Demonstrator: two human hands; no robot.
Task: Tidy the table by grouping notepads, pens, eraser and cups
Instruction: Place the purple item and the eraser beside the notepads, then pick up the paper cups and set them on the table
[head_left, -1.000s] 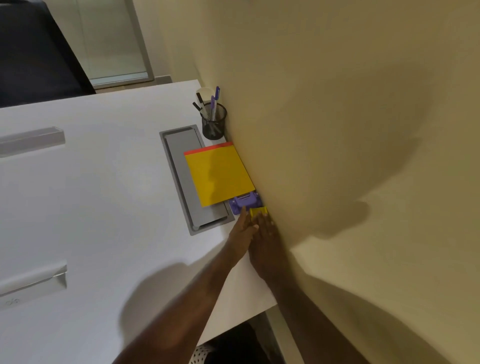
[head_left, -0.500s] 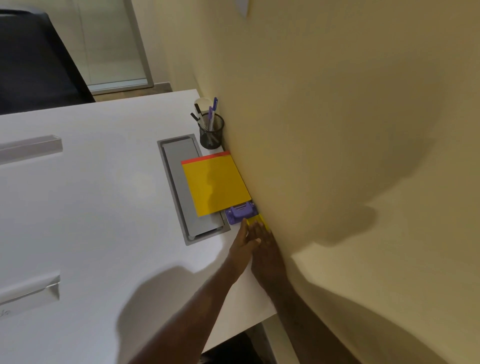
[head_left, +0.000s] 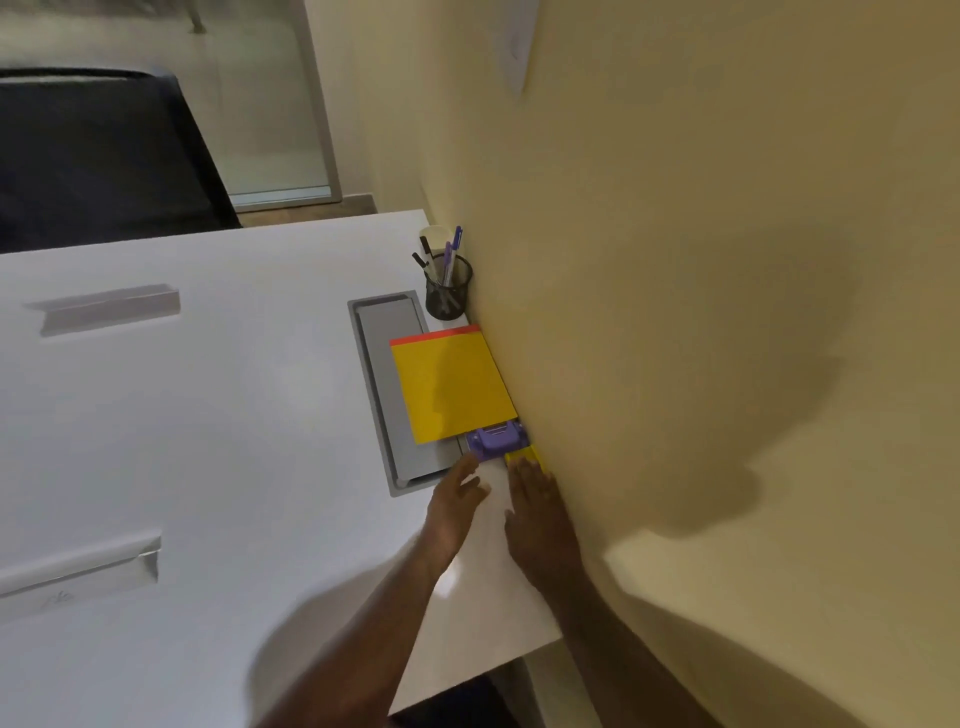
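Along the right edge of the white table (head_left: 208, 415), against the cream wall (head_left: 675, 312), lay a row of things: farthest a black mesh cup (head_left: 449, 291) holding several pens (head_left: 452, 249), then a flat yellow notepad with a red top strip (head_left: 452, 384) partly covering a grey recessed cable tray (head_left: 389, 395), then a small purple plastic block (head_left: 496, 439), and nearest a little yellow eraser-like piece (head_left: 522, 457). The left hand (head_left: 457, 501) rested palm down with fingers loosely spread, its fingertips just at the purple block and gripping nothing. The right hand (head_left: 537, 514) lay flat and open beside the wall, fingertips touching the yellow piece without closing on it.
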